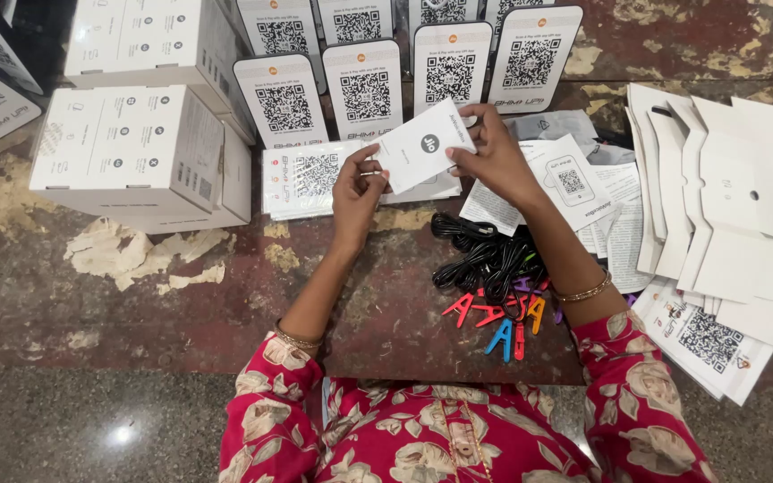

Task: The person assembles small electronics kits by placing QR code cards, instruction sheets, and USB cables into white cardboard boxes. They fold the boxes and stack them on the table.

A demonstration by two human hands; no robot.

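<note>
Above the stack of code sheets (310, 179), at centre frame, both hands are holding a small white card (424, 145) tilted. The left hand (357, 192) is pinching its lower edge at 7 o'clock; the right hand (494, 156) is gripping the 3 o'clock edge, fingers apparently curled behind. Black cables (485, 259) are lying at 5 o'clock.

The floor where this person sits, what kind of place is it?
Probably an informal packing spot on a worn stone floor. Both hands hold a small white card; around them are white boxes, rows of code stands, flat carton blanks and black cables.
</note>
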